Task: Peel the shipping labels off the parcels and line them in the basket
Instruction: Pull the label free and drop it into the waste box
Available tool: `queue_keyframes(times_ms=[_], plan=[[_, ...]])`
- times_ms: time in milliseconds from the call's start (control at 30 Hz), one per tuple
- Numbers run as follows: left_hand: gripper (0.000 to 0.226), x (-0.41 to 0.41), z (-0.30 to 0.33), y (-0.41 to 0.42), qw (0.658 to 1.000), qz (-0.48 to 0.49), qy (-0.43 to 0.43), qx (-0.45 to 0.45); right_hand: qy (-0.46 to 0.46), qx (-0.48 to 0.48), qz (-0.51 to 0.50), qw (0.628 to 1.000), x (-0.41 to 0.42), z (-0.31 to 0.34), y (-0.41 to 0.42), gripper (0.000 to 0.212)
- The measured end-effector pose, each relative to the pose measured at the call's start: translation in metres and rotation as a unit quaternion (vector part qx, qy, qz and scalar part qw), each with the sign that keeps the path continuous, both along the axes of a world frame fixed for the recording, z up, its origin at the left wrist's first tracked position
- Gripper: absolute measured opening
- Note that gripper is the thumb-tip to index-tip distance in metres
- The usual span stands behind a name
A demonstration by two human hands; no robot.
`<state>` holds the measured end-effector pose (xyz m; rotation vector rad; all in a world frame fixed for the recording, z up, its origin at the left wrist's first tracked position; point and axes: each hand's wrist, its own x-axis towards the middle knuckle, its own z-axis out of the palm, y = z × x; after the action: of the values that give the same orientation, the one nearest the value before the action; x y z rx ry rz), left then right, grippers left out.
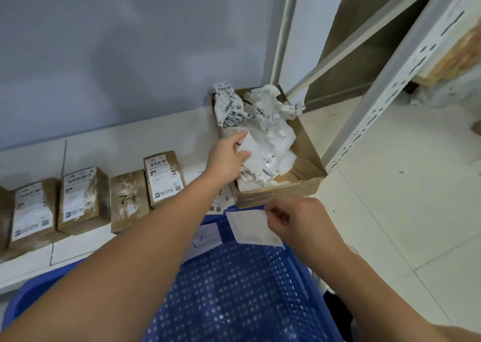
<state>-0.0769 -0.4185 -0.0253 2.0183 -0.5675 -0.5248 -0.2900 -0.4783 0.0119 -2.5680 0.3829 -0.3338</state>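
My left hand [230, 156] reaches over a cardboard box [307, 156] full of crumpled label scraps and pinches a white sheet [253, 149] at its edge. My right hand [299, 222] pinches a peeled shipping label [251, 227] above the far rim of the blue perforated basket [234, 284]. Another white label [205, 237] lies in the basket's far left corner. Several brown parcels stand in a row on the floor at left: three carry labels [30, 211] [80, 198] [162, 175], and one [128, 201] is bare with handwriting.
A grey wall rises behind the parcels. A white metal shelf upright [385, 86] stands right of the cardboard box. Pale floor tiles [390, 211] spread to the right. A few loose label scraps [221, 203] lie between the box and the basket.
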Motion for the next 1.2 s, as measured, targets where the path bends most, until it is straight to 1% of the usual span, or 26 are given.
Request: queue_keyframes(times_ms=[67, 200, 333, 433, 533, 667, 767, 900, 967, 1067, 1133, 1200], plan=[[0.063, 0.001, -0.007, -0.002, 0.998, -0.020, -0.025, 0.046, -0.004, 0.001, 0.001, 1.000, 0.002, 0.001, -0.001, 0.013], [0.064, -0.003, -0.007, 0.002, 0.991, -0.070, -0.080, 0.087, 0.006, -0.007, 0.014, 1.000, 0.005, 0.002, -0.001, 0.009], [0.054, -0.003, 0.008, 0.019, 0.980, -0.085, -0.141, 0.111, -0.001, -0.005, 0.017, 1.000, 0.007, 0.003, 0.003, 0.007], [0.043, -0.012, 0.030, 0.046, 0.988, -0.063, -0.120, 0.080, -0.029, 0.000, 0.024, 0.999, 0.011, 0.005, 0.009, 0.008], [0.030, -0.030, 0.049, 0.092, 0.993, -0.033, -0.105, 0.047, -0.050, -0.011, 0.040, 0.998, 0.020, 0.009, 0.022, 0.006], [0.016, -0.057, 0.061, 0.168, 0.995, -0.001, -0.084, 0.051, -0.091, -0.055, 0.078, 0.991, 0.034, 0.011, 0.053, 0.006], [0.002, -0.077, 0.063, 0.221, 0.998, 0.053, -0.021, 0.040, -0.149, -0.112, 0.119, 0.975, 0.040, 0.005, 0.082, 0.009], [0.014, -0.098, 0.049, 0.276, 0.987, 0.125, 0.095, 0.018, -0.216, -0.159, 0.229, 0.936, 0.040, -0.010, 0.113, 0.006], [0.017, -0.108, 0.039, 0.294, 0.974, 0.164, 0.156, 0.008, -0.220, -0.168, 0.272, 0.922, 0.039, -0.017, 0.125, 0.007], [0.019, -0.117, 0.031, 0.305, 0.946, 0.214, 0.240, -0.026, -0.208, -0.159, 0.310, 0.914, 0.038, -0.022, 0.139, 0.009], [0.021, -0.114, 0.029, 0.301, 0.940, 0.223, 0.256, -0.034, -0.205, -0.148, 0.333, 0.909, 0.039, -0.025, 0.145, 0.009], [0.022, -0.107, 0.029, 0.295, 0.941, 0.225, 0.249, -0.036, -0.194, -0.148, 0.350, 0.904, 0.040, -0.029, 0.149, 0.010]])
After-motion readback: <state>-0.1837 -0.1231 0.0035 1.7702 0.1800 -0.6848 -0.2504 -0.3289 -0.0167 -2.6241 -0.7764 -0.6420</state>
